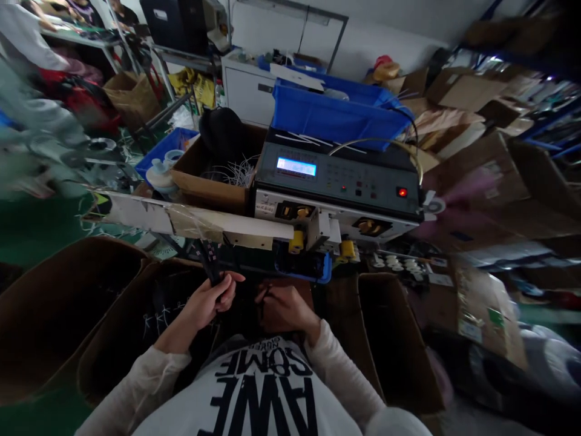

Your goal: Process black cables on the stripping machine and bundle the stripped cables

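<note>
My left hand point(214, 300) grips black cables point(209, 263) by the open box's point(117, 330) far right corner | my right hand point(287, 301) curls, its catch too dark to tell | best handled with a firm, low grip, tips level, strands untangled

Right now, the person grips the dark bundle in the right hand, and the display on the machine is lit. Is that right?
Not quite: the head view shows the dark bundle in the left hand. The display is indeed lit.
</note>
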### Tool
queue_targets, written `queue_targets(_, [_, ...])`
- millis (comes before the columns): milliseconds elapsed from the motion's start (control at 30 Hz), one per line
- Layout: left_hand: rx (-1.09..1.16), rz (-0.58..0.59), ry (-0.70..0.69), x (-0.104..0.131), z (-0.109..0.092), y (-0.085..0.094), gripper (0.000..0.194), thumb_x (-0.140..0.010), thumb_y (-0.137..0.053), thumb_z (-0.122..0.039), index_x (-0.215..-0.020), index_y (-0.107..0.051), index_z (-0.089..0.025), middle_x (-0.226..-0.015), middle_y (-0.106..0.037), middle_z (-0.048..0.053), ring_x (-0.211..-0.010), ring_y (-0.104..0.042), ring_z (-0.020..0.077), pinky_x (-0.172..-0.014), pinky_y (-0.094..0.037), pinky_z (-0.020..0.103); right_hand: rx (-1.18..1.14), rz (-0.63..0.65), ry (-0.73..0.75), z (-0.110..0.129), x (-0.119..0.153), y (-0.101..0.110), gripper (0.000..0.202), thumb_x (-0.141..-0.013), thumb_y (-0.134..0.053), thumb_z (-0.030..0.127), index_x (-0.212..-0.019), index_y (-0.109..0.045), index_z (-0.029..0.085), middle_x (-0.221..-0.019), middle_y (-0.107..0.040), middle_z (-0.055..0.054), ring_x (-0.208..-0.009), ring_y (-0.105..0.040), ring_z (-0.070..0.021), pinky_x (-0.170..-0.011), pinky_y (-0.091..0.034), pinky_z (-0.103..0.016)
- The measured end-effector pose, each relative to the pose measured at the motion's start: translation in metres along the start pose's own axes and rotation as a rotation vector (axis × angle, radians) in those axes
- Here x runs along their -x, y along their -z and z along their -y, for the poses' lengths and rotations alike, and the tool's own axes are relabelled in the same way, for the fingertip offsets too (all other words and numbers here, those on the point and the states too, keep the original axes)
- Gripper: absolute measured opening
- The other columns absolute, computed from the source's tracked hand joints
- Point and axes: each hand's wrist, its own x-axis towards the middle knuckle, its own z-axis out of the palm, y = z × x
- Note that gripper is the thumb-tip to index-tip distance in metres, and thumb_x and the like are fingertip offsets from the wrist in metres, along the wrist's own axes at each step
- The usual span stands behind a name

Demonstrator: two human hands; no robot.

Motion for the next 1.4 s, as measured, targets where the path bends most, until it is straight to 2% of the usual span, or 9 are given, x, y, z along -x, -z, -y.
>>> queue_targets(67, [-0.098,-0.024,0.011,-0.004,0.008,-0.014,0.03,-0.084,-0.06,-0.038,-0.098,-0.065,-0.012,-0.056,-0.05,-0.002,-0.042,-0.041,0.0054,-0.04,-0.027,0.018,0.037,0.208,0.002,0.022,0.014,0.024,0.025,-0.091,-0.049,0.031,-0.085,-0.068,0.016,-0.08,-0.069,-0.004,-0.077,-0.064,-0.0147,-0.077,-0.048,-0.025])
queue_targets(133, [-0.138,-0.029,0.048,-0.011,0.02,-0.034,0.034,-0.082,-0.062,-0.041,-0.095,-0.066,-0.01,-0.066,-0.061,0.004,-0.054,-0.055,0.0109,-0.049,-0.04,0.021,-0.004,0.259,-0.006,0.042,0.019,0.046,0.028,-0.093,-0.046,0.031,-0.085,-0.067,0.015,-0.083,-0.069,-0.005,-0.08,-0.063,-0.0146,-0.079,-0.048,-0.025])
queue_targets(333, [0.079,0.002,0.146,-0.028,0.059,-0.097,0.031,-0.07,-0.075,-0.038,-0.084,-0.067,-0.011,-0.072,-0.065,0.004,-0.065,-0.06,0.013,-0.067,-0.047,0.025,-0.171,0.062,-0.178,0.054,0.018,0.081,0.03,-0.09,-0.049,0.04,-0.091,-0.065,0.015,-0.08,-0.068,-0.004,-0.065,-0.061,-0.0119,-0.058,-0.05,-0.022])
queue_targets(533, [0.182,-0.013,0.086,-0.03,0.078,-0.13,0.039,-0.07,-0.076,-0.037,-0.099,-0.065,-0.013,-0.083,-0.068,0.006,-0.073,-0.063,0.0169,-0.074,-0.049,0.031,-0.31,-0.133,-0.279,0.041,0.027,0.096,0.03,-0.084,-0.056,0.045,-0.093,-0.063,0.017,-0.077,-0.068,-0.003,-0.063,-0.063,-0.0145,-0.049,-0.05,-0.021])
queue_targets(833, [0.029,0.084,0.01,-0.013,0.09,-0.156,0.041,-0.079,-0.062,-0.05,-0.074,-0.059,-0.01,-0.06,-0.055,0.002,-0.048,-0.044,0.0077,-0.049,-0.035,0.022,-0.182,-0.133,-0.194,0.035,0.036,0.097,0.029,-0.086,-0.054,0.043,-0.094,-0.067,0.018,-0.085,-0.068,-0.003,-0.062,-0.06,-0.0125,-0.051,-0.047,-0.021])
queue_targets(933, [0.058,0.077,0.009,-0.01,0.091,-0.159,0.038,-0.077,-0.065,-0.048,-0.082,-0.057,-0.011,-0.06,-0.055,0.001,-0.045,-0.038,0.006,-0.045,-0.029,0.021,-0.26,-0.108,-0.201,0.036,0.039,0.098,0.035,-0.085,-0.057,0.041,-0.112,-0.063,0.02,-0.084,-0.066,-0.002,-0.061,-0.058,-0.0108,-0.049,-0.045,-0.019])
queue_targets(1033, [0.07,0.106,0.047,-0.01,0.093,-0.158,0.036,-0.079,-0.064,-0.047,-0.09,-0.055,-0.013,-0.062,-0.059,0.002,-0.045,-0.045,0.0084,-0.046,-0.035,0.022,-0.3,-0.114,-0.213,0.038,0.043,0.103,0.056,-0.084,-0.058,0.034,-0.137,-0.042,0.027,-0.079,-0.063,0.001,-0.05,-0.051,-0.0069,-0.042,-0.041,-0.017])
queue_targets(1200, [0.139,0.224,0.225,-0.011,0.091,-0.157,0.034,-0.081,-0.062,-0.042,-0.098,-0.056,-0.013,-0.071,-0.064,0.007,-0.063,-0.064,0.0206,-0.064,-0.05,0.035,-0.251,-0.131,-0.16,0.043,0.048,0.113,0.071,-0.084,-0.057,0.029,-0.146,-0.023,0.034,-0.074,-0.06,0.002,-0.046,-0.049,-0.007,-0.038,-0.041,-0.016])
queue_targets(1400, [0.117,0.327,0.244,-0.011,0.102,-0.153,0.03,-0.084,-0.059,-0.039,-0.1,-0.056,-0.014,-0.064,-0.055,0.001,-0.05,-0.053,0.0127,-0.058,-0.046,0.031,-0.183,-0.078,-0.08,0.042,0.057,0.121,0.053,-0.086,-0.055,0.029,-0.137,-0.042,0.03,-0.068,-0.056,0.003,-0.045,-0.052,-0.0073,-0.04,-0.043,-0.017])
